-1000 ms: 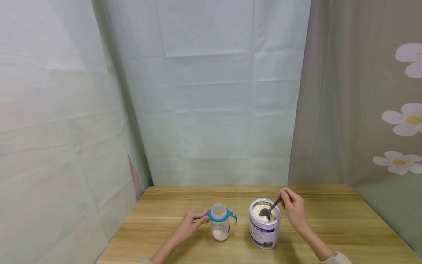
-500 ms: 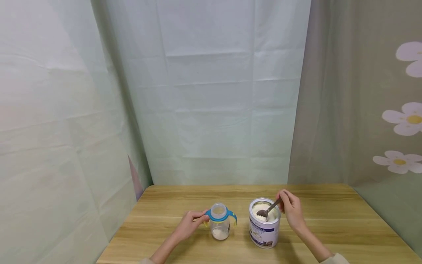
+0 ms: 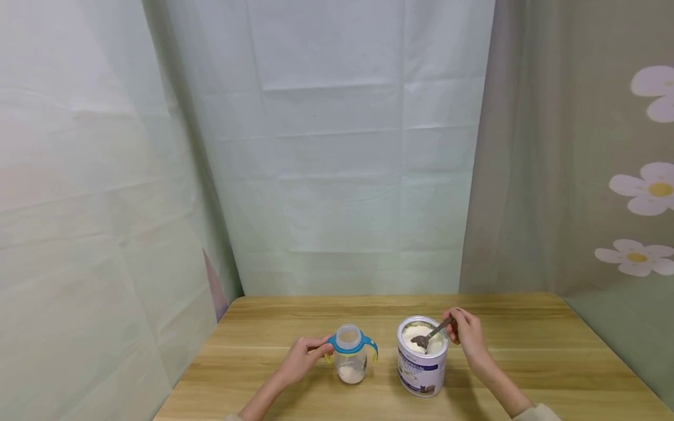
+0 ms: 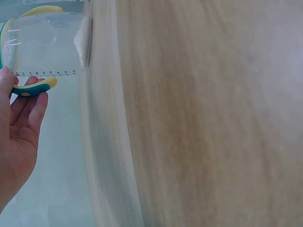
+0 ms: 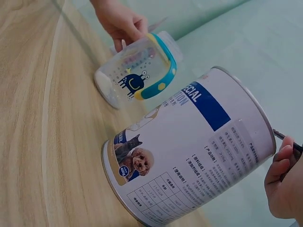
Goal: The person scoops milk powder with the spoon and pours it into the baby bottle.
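A clear baby bottle (image 3: 351, 359) with a blue and yellow two-handled collar stands lidless on the table, white powder at its bottom. My left hand (image 3: 301, 361) pinches its left handle between thumb and fingers; the left wrist view shows that handle (image 4: 34, 88) from the side. To the bottle's right stands a tin of pale powder (image 3: 421, 374), uncovered, with a cat and a dog on its label. My right hand (image 3: 470, 339) holds a dark metal spoon (image 3: 437, 331) by its handle over the tin's right rim. The spoon's bowl lies at the powder inside the tin.
Both containers stand on a wood-grain table (image 3: 253, 327), a short gap between them. Pale curtains (image 3: 342, 175) hang close behind the table and along its left. On the right is a curtain with white flowers (image 3: 645, 189).
My right hand has dropped a little, and the spoon's bowl has shifted slightly left within the tin. My left hand and the bottle have stayed in place.
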Demonstrator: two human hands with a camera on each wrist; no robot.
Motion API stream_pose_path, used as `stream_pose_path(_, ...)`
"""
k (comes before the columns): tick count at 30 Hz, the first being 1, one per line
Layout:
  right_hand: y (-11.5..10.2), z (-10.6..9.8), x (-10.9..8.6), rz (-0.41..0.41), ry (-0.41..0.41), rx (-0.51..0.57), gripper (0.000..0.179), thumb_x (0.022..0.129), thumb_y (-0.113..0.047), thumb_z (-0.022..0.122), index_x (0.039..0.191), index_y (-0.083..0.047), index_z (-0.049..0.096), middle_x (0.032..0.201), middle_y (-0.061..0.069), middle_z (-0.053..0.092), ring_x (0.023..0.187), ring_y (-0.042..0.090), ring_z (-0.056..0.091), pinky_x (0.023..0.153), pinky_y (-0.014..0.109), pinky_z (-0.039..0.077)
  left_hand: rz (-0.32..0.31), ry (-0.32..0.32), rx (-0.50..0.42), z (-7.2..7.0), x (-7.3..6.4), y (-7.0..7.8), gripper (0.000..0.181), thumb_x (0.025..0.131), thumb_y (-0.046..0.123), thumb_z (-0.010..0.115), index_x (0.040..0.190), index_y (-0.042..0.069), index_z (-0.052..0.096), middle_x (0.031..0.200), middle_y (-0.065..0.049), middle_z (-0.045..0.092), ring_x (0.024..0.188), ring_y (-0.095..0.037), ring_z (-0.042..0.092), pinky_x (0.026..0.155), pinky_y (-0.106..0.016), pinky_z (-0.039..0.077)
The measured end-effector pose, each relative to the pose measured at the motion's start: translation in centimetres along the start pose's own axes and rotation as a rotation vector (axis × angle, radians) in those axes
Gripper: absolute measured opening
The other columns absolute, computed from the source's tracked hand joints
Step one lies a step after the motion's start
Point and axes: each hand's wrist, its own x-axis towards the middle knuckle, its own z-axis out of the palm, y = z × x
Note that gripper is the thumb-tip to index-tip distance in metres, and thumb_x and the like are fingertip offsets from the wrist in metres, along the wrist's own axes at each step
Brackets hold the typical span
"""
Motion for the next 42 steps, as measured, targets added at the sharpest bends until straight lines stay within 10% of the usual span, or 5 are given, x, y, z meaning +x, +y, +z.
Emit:
stream_pose_path(14, 0.6, -1.4, 0.4, 0.203, -0.099, 0.347, 0.044, 0.105, -0.017, 0.028, 0.074, -0.015, 0.060, 0.059, -0.009, 0.048, 0.050, 0.001, 0.040, 0.048, 0.014, 0.034, 0.002, 0.015, -0.028, 0.0, -0.2, 0.5, 0.019, 0.094, 0.012, 0.061, 0.102, 0.001, 0.075, 0.112, -0.015, 0.071, 0.108, -0.005, 0.060, 0.087, -0.021, 0.051)
stream_pose_path(24, 3.2, -2.8, 1.1, 0.140, -0.334, 0.516, 0.036, 0.103, -0.022, 0.032, 0.083, -0.018, 0.061, 0.068, -0.015, 0.055, 0.057, -0.004, 0.044, 0.054, 0.010, 0.037, -0.002, 0.015, -0.013, 0.1, -0.2, 0.6, 0.021, 0.094, 0.013, 0.060, 0.104, 0.000, 0.074, 0.111, -0.013, 0.071, 0.109, -0.006, 0.060, 0.089, -0.021, 0.050)
stream_pose_path(35, 0.8, -1.9, 0.0, 0.360, -0.149, 0.542, 0.044, 0.106, -0.016, 0.022, 0.077, -0.013, 0.056, 0.063, -0.008, 0.048, 0.055, 0.002, 0.040, 0.052, 0.011, 0.032, -0.016, 0.036, -0.008, 0.9, 0.1, -2.6, 0.024, 0.094, 0.021, 0.060, 0.106, 0.005, 0.075, 0.117, -0.011, 0.069, 0.112, -0.012, 0.060, 0.093, -0.036, 0.054)
stream_pose_path(42, 0.3, -2.1, -0.2, 0.432, -0.168, 0.594, 0.043, 0.105, -0.015, 0.020, 0.080, -0.012, 0.055, 0.063, -0.008, 0.049, 0.056, 0.001, 0.041, 0.052, 0.010, 0.033, -0.005, 0.024, -0.024, 0.8, 0.1, -2.8, 0.031, 0.095, 0.029, 0.059, 0.109, 0.006, 0.074, 0.114, -0.011, 0.071, 0.109, -0.010, 0.062, 0.089, -0.022, 0.052)
